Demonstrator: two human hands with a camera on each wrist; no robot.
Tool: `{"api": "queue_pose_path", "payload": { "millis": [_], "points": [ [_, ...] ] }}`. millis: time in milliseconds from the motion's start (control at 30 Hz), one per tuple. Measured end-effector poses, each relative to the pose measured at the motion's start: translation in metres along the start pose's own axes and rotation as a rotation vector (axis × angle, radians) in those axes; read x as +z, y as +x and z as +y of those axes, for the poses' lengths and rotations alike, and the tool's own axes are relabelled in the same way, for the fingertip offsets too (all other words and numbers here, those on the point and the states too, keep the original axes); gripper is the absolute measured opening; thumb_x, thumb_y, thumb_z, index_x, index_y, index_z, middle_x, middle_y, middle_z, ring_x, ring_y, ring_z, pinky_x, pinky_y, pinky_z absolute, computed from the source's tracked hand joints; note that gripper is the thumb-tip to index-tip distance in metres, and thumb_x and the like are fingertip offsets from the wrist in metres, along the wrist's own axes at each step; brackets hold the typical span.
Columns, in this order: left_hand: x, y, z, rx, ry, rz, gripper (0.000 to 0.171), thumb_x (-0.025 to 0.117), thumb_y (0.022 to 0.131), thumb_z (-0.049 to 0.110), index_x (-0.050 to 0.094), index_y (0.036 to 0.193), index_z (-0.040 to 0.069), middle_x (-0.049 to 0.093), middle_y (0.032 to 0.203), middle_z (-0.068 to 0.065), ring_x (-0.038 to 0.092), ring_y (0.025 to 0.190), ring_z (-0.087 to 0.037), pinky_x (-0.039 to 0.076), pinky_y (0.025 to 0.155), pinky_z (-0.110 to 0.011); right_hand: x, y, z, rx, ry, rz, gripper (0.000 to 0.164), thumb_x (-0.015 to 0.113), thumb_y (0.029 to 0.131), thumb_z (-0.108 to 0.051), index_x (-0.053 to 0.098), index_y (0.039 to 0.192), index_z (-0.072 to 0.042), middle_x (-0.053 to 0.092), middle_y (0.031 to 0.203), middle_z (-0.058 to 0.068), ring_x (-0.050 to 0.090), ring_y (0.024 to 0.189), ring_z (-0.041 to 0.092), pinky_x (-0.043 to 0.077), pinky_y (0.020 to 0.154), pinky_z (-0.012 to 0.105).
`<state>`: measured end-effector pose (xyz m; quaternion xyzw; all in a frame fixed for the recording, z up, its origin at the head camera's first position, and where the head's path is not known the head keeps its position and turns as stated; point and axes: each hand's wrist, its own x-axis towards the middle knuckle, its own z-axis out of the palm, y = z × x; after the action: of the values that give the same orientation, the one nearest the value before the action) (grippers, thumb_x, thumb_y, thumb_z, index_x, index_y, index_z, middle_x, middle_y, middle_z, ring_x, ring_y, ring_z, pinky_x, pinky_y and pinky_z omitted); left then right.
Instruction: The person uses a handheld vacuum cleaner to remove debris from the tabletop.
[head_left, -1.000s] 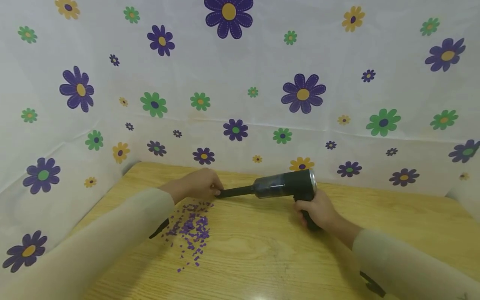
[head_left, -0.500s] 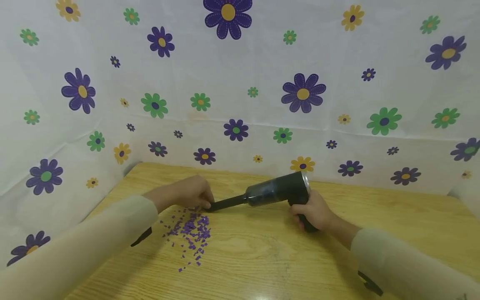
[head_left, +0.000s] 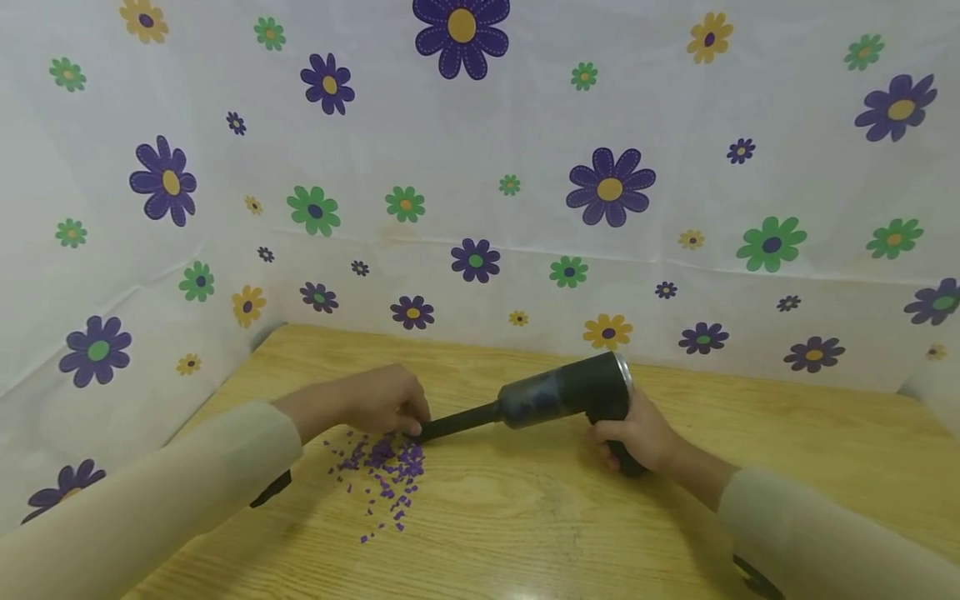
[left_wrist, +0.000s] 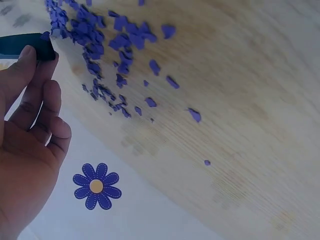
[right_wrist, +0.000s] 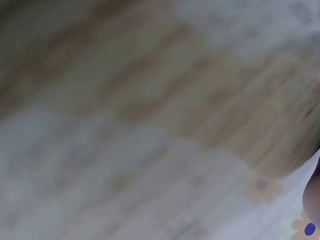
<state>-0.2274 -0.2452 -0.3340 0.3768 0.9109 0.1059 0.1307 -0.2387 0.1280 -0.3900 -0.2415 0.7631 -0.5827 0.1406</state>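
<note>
A black handheld vacuum cleaner [head_left: 555, 393] with a see-through dust cup and a narrow nozzle slants down to the left in the head view. My right hand [head_left: 643, 432] grips its handle. With thumb and fingertips my left hand [head_left: 386, 402] pinches the nozzle [head_left: 457, 421] near its tip. In the left wrist view the left hand [left_wrist: 35, 105] holds the nozzle end [left_wrist: 30, 46] right beside the purple scraps [left_wrist: 90, 45]. These small paper-like bits lie scattered on the table below the left hand. The right wrist view shows only a bit of hand at its right edge.
The wooden table [head_left: 525, 517] reaches back to a white cloth [head_left: 510, 125] printed with purple, green and yellow flowers, which also stands along the left side. Dark straps show under both sleeves.
Both hands have brought the vacuum's nozzle tip down and nearer over the purple scraps, the left hand shifting left and towards me. The vacuum's body has lowered and tilts more.
</note>
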Motion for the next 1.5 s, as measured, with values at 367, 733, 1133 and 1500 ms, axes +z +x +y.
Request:
{"api": "queue_pose_path", "payload": {
  "millis": [367, 733, 1133, 1500],
  "points": [
    [0.006, 0.002, 0.002, 0.068, -0.013, 0.018, 0.006, 0.073, 0.089, 0.013, 0.079, 0.089, 0.013, 0.074, 0.083, 0.006, 0.063, 0.072, -0.001, 0.055, 0.072, -0.022, -0.007, -0.007, 0.002, -0.023, -0.008, -0.027, 0.015, 0.061, 0.081, 0.005, 0.048, 0.089, 0.008, 0.054, 0.053, 0.004, 0.052, 0.040, 0.013, 0.050, 0.039, 0.035],
    [0.008, 0.001, 0.006, 0.027, -0.038, -0.020, 0.006, 0.073, 0.089, 0.013, 0.078, 0.085, 0.013, 0.072, 0.077, 0.008, 0.059, 0.066, 0.001, 0.053, 0.067, -0.020, -0.005, -0.009, 0.001, -0.027, -0.035, -0.032, 0.012, 0.062, 0.081, 0.004, 0.050, 0.085, 0.007, 0.055, 0.054, 0.005, 0.052, 0.041, 0.013, 0.050, 0.039, 0.035],
    [0.010, -0.009, 0.017, 0.024, -0.178, -0.098, 0.005, 0.077, 0.086, 0.015, 0.080, 0.090, 0.016, 0.075, 0.084, 0.009, 0.065, 0.074, 0.001, 0.055, 0.074, -0.019, -0.002, -0.022, -0.002, -0.059, -0.034, -0.081, 0.013, 0.063, 0.081, 0.004, 0.051, 0.083, 0.010, 0.054, 0.052, 0.003, 0.053, 0.039, 0.011, 0.050, 0.037, 0.036],
    [0.011, -0.021, 0.035, -0.014, -0.317, -0.192, 0.007, 0.082, 0.081, 0.011, 0.080, 0.087, 0.014, 0.074, 0.080, 0.012, 0.066, 0.070, 0.002, 0.056, 0.069, -0.018, 0.010, -0.043, -0.006, -0.095, 0.006, -0.126, 0.012, 0.060, 0.079, 0.007, 0.050, 0.085, 0.011, 0.052, 0.051, 0.015, 0.053, 0.040, 0.009, 0.048, 0.035, 0.035]
  ]
}}
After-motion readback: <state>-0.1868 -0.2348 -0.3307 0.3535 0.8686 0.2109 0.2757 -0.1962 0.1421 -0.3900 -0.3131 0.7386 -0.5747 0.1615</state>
